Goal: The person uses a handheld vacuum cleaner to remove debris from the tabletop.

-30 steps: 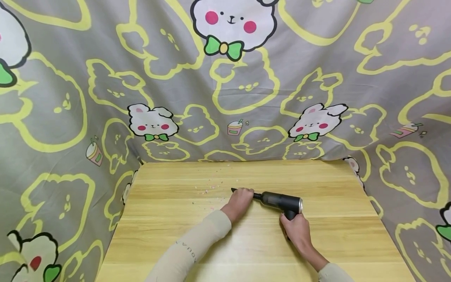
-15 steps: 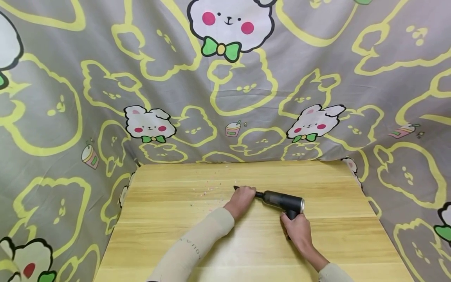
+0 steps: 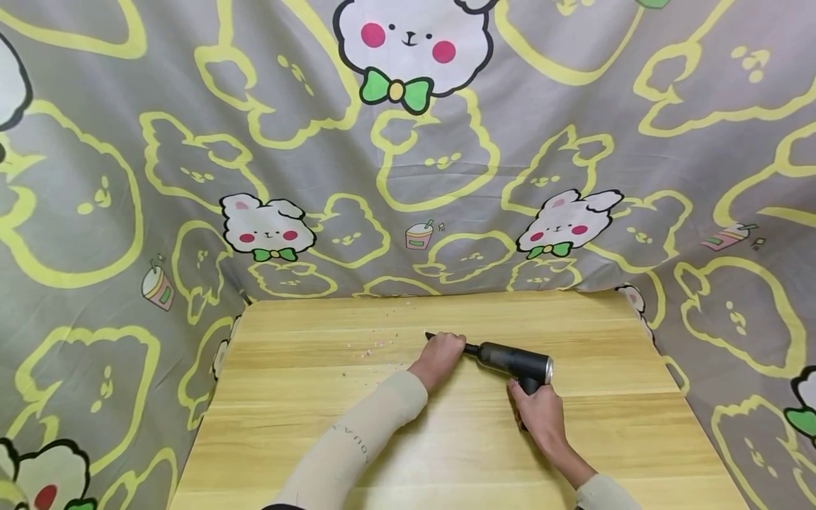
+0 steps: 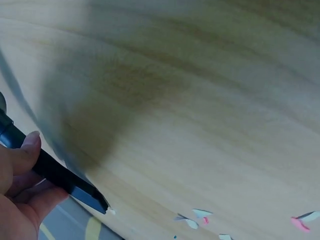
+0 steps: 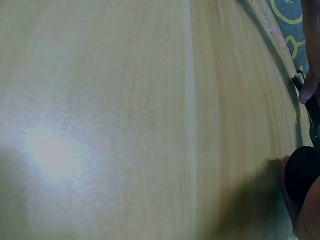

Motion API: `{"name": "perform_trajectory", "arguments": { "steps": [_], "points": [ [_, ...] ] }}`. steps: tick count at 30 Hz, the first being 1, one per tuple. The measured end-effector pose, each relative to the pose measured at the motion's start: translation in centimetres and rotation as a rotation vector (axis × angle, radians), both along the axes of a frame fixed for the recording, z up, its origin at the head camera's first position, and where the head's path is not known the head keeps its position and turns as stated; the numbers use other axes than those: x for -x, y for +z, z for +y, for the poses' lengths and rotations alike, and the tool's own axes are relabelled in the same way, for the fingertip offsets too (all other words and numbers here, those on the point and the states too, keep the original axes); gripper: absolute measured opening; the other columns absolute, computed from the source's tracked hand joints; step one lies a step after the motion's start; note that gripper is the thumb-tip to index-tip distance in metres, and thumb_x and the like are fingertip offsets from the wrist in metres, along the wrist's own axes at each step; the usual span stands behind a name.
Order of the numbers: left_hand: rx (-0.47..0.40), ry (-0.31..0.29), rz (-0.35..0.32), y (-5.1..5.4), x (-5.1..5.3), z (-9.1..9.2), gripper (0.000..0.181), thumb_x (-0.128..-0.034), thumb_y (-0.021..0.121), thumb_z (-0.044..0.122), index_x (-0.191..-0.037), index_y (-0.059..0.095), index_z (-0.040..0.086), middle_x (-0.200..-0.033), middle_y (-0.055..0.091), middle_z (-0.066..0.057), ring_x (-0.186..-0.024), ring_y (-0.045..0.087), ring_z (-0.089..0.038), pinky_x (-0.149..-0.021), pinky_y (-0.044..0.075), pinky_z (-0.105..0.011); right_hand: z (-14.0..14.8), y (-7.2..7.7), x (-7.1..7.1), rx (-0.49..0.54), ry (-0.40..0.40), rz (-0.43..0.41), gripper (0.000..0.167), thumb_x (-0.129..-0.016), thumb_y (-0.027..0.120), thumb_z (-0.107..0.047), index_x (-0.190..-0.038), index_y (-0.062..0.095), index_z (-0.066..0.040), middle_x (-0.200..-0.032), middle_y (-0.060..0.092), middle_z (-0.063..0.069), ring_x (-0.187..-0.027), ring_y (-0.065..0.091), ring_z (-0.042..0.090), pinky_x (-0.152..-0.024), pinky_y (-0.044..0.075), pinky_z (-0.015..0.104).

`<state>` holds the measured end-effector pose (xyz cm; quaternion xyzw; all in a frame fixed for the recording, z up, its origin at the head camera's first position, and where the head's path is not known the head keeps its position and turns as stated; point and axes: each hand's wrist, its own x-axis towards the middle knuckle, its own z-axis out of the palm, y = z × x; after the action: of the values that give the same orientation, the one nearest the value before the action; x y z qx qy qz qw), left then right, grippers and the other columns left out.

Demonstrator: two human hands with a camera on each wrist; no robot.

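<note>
While the desk (image 3: 478, 453) spans beneath, your black handheld device (image 3: 510, 360) lies nearly crosswise over it, long axis running rear right to tip left, slightly farther off. Your right hand (image 3: 540, 412) grips its handle (image 3: 528, 384); your left hand (image 3: 440, 355) pinches its nozzle (image 4: 81, 190). Paper scraps (image 4: 202, 213) lie mostly left of the device's tip, nearer your left hand.

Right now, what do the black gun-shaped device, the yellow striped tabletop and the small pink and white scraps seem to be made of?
The device: probably smooth satin plastic, from its even sheen; its silvery rear rim may be metal. The tabletop: wood or laminate, lightly glossy, from its grain and reflected glare. The scraps: likely thin matte paper, from their bent shapes.
</note>
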<state>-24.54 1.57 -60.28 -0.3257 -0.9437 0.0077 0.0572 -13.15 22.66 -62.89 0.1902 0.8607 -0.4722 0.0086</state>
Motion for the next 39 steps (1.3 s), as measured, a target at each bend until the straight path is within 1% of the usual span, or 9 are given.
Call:
{"name": "perform_trajectory", "arguments": {
  "steps": [3, 7, 15, 24, 31, 39],
  "points": [
    [0.026, 0.005, 0.014, 0.0, 0.2, 0.1, 0.011, -0.0948, 0.071, -0.001, -0.099, 0.074, 0.009, -0.089, 0.079, -0.005, -0.079, 0.077, -0.016, -0.066, 0.062, -0.020, 0.0, -0.1, 0.2, -0.004, 0.000, -0.005, 0.046, -0.098, 0.070, -0.041, -0.070, 0.061, -0.006, -0.047, 0.056, 0.002, -0.038, 0.055, 0.019, -0.039, 0.044, 0.031],
    [0.039, 0.011, 0.029, 0.0, 0.4, 0.2, 0.010, -0.0952, 0.071, 0.001, -0.099, 0.074, 0.010, -0.089, 0.079, -0.005, -0.079, 0.077, -0.015, -0.065, 0.062, -0.019, 0.0, 0.0, 0.4, -0.013, 0.002, -0.006, 0.046, -0.099, 0.069, -0.041, -0.070, 0.062, -0.005, -0.047, 0.056, 0.003, -0.039, 0.054, 0.019, -0.040, 0.044, 0.031],
    [0.029, 0.009, 0.046, 0.1, 0.9, -0.1, 0.008, -0.0963, 0.070, 0.002, -0.096, 0.074, 0.009, -0.088, 0.079, -0.006, -0.076, 0.077, -0.015, -0.062, 0.061, -0.019, -0.2, -0.1, 1.0, -0.021, 0.001, -0.004, 0.048, -0.098, 0.069, -0.042, -0.067, 0.062, -0.006, -0.046, 0.057, 0.003, -0.039, 0.056, 0.020, -0.041, 0.045, 0.031],
    [0.008, 0.028, 0.010, 0.1, 1.5, -0.5, 0.008, -0.0976, 0.069, 0.003, -0.098, 0.074, 0.009, -0.089, 0.079, -0.007, -0.078, 0.077, -0.016, -0.065, 0.062, -0.021, -0.7, 0.0, 1.8, -0.015, 0.007, -0.004, 0.046, -0.098, 0.069, -0.040, -0.067, 0.062, -0.006, -0.045, 0.057, 0.003, -0.038, 0.056, 0.021, -0.041, 0.046, 0.032],
    [0.016, 0.042, 0.038, -0.1, 2.0, -0.8, 0.009, -0.0973, 0.069, 0.002, -0.095, 0.074, 0.009, -0.087, 0.079, -0.007, -0.076, 0.077, -0.017, -0.061, 0.062, -0.021, -1.1, -0.1, 2.5, -0.048, 0.013, 0.008, 0.047, -0.098, 0.069, -0.040, -0.066, 0.063, -0.007, -0.045, 0.057, 0.002, -0.037, 0.055, 0.019, -0.041, 0.044, 0.031],
    [0.011, 0.045, 0.018, 0.2, 2.4, -1.3, 0.009, -0.0982, 0.068, 0.002, -0.098, 0.075, 0.008, -0.089, 0.079, -0.008, -0.078, 0.078, -0.017, -0.063, 0.062, -0.021, -1.5, 0.0, 3.1, -0.049, 0.020, 0.009, 0.047, -0.098, 0.069, -0.040, -0.064, 0.063, -0.007, -0.043, 0.055, 0.001, -0.037, 0.055, 0.020, -0.042, 0.044, 0.032]
  ]
}}
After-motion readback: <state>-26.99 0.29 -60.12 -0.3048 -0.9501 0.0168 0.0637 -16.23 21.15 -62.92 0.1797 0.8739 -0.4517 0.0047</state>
